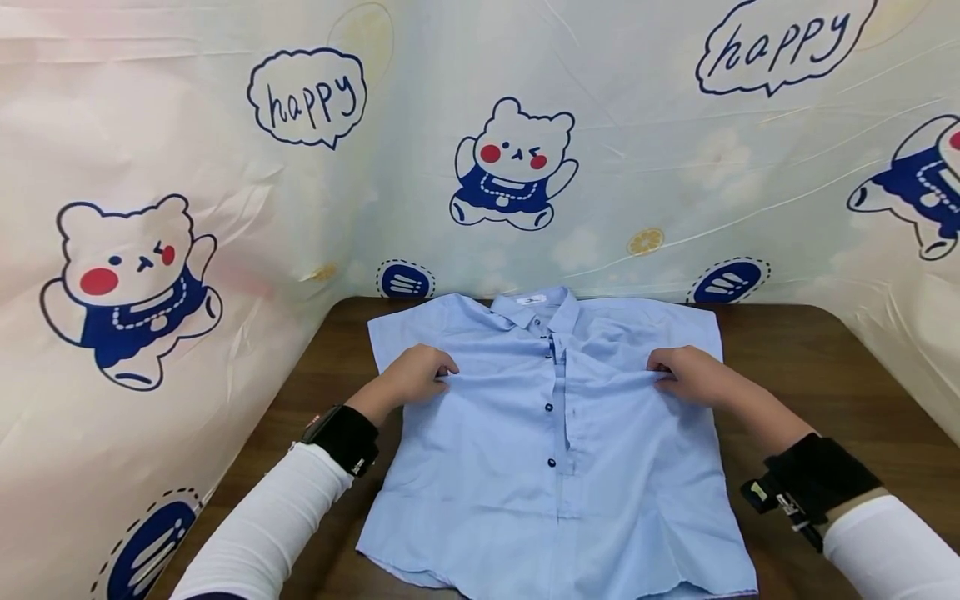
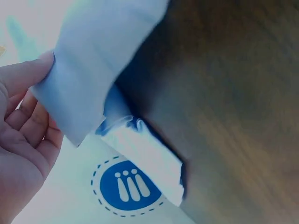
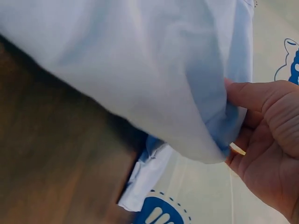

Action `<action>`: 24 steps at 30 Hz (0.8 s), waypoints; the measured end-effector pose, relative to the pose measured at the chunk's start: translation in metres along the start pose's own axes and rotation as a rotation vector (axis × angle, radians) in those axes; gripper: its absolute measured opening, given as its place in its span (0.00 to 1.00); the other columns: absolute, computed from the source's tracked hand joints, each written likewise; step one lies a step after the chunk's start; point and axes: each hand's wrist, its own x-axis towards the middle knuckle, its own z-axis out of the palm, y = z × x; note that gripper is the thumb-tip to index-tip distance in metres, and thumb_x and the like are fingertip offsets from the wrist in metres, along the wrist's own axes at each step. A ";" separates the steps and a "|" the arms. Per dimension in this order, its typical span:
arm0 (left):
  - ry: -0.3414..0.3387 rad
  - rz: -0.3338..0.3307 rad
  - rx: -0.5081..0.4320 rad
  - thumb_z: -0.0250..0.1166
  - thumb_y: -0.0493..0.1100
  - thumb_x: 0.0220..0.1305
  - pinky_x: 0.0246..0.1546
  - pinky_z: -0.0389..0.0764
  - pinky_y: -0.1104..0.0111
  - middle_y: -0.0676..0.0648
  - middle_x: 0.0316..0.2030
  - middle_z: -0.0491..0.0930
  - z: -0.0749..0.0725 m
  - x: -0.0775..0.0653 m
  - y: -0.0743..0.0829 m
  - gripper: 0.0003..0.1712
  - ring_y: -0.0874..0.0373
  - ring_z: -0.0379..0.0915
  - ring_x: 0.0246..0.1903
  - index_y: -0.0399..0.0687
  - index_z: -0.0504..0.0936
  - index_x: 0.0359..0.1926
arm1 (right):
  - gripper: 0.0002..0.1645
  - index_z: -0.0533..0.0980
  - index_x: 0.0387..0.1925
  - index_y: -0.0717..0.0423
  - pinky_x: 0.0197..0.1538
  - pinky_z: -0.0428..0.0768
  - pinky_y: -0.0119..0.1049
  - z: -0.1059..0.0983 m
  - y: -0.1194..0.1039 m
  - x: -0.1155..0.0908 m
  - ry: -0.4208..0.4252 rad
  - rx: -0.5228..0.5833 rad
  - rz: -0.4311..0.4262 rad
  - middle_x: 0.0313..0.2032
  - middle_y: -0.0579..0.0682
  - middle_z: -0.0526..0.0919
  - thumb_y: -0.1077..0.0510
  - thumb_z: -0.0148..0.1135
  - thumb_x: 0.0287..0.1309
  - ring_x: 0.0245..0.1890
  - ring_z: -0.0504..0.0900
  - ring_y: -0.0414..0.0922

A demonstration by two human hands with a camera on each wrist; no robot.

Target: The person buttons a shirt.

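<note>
Pale printed backdrop (image 1: 645, 179) cloth, with bears and "happy" bubbles, hangs behind and to the left of a dark wooden table (image 1: 810, 392). On the table's middle lies a light blue shirt (image 1: 480, 458), spread front up, its collar end toward the backdrop. White sleeves (image 1: 262, 517) and black wrist straps (image 1: 825, 479) lead in from both sides to the left hand (image 1: 416, 372) and right hand (image 1: 693, 375). Each pinches the shirt near its own side, at chest level, thumb against fingers; the wrist views show cloth edges raised off the table. Smallest are the dark buttons (image 1: 551, 462) down the front.

The step in hand looks like gripping and lifting the shirt at both sides together. The next move probably calls for firm, level pinches, with the cloth between them kept smooth.
</note>
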 end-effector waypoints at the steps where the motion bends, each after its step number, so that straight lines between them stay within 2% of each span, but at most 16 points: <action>1: 0.004 0.012 0.019 0.71 0.31 0.54 0.39 0.78 0.62 0.49 0.29 0.83 -0.002 0.000 0.000 0.06 0.58 0.76 0.33 0.38 0.87 0.35 | 0.11 0.78 0.33 0.60 0.35 0.78 0.45 -0.002 -0.001 0.000 0.002 -0.012 -0.010 0.29 0.47 0.81 0.73 0.68 0.47 0.30 0.77 0.44; 3: 0.026 0.043 0.058 0.70 0.30 0.54 0.34 0.76 0.64 0.51 0.25 0.80 -0.005 0.000 0.000 0.02 0.59 0.72 0.28 0.38 0.86 0.28 | 0.11 0.80 0.32 0.62 0.36 0.78 0.46 -0.005 -0.002 0.001 0.010 -0.057 -0.032 0.29 0.48 0.81 0.73 0.70 0.45 0.31 0.78 0.46; 7: 0.111 0.093 0.146 0.69 0.31 0.54 0.28 0.73 0.65 0.51 0.21 0.75 -0.013 0.000 0.000 0.09 0.60 0.67 0.23 0.41 0.80 0.22 | 0.09 0.79 0.28 0.60 0.38 0.76 0.46 -0.014 -0.007 0.003 0.059 -0.155 -0.030 0.27 0.47 0.77 0.72 0.70 0.47 0.31 0.76 0.47; 11: 0.195 0.071 0.202 0.69 0.32 0.54 0.27 0.76 0.65 0.50 0.23 0.78 -0.026 0.001 0.003 0.08 0.58 0.72 0.23 0.44 0.77 0.26 | 0.12 0.74 0.27 0.58 0.35 0.75 0.45 -0.025 -0.013 0.007 0.165 -0.263 -0.017 0.25 0.49 0.75 0.73 0.68 0.48 0.28 0.73 0.48; 14: 0.268 0.072 0.246 0.68 0.28 0.51 0.25 0.76 0.64 0.48 0.22 0.79 -0.038 0.003 0.006 0.10 0.56 0.73 0.22 0.44 0.76 0.25 | 0.13 0.70 0.25 0.58 0.28 0.75 0.46 -0.033 -0.014 0.012 0.295 -0.374 -0.069 0.22 0.52 0.76 0.75 0.63 0.47 0.23 0.74 0.49; 16: 0.358 0.089 0.291 0.67 0.25 0.49 0.22 0.75 0.64 0.49 0.21 0.78 -0.045 0.007 0.006 0.12 0.56 0.72 0.21 0.45 0.75 0.23 | 0.14 0.68 0.23 0.59 0.23 0.73 0.46 -0.038 -0.013 0.016 0.403 -0.445 -0.120 0.20 0.52 0.73 0.77 0.59 0.45 0.21 0.73 0.51; 18: 0.485 0.127 0.332 0.66 0.23 0.47 0.19 0.74 0.65 0.48 0.21 0.78 -0.052 0.011 0.007 0.13 0.56 0.72 0.19 0.44 0.75 0.22 | 0.14 0.66 0.22 0.60 0.21 0.71 0.47 -0.043 -0.011 0.020 0.528 -0.510 -0.191 0.21 0.55 0.71 0.79 0.56 0.45 0.22 0.74 0.55; 22: 0.758 0.234 0.417 0.62 0.21 0.52 0.13 0.68 0.63 0.44 0.17 0.73 -0.065 0.015 0.012 0.14 0.51 0.69 0.16 0.41 0.71 0.20 | 0.11 0.65 0.23 0.66 0.20 0.71 0.51 -0.054 -0.011 0.027 0.754 -0.631 -0.313 0.24 0.62 0.69 0.79 0.50 0.56 0.25 0.73 0.62; 24: 0.859 0.304 0.458 0.58 0.21 0.55 0.11 0.65 0.62 0.43 0.17 0.70 -0.068 0.011 0.016 0.15 0.49 0.67 0.15 0.39 0.69 0.19 | 0.11 0.65 0.23 0.69 0.19 0.71 0.53 -0.056 -0.015 0.026 0.858 -0.667 -0.373 0.25 0.65 0.70 0.76 0.48 0.61 0.24 0.72 0.64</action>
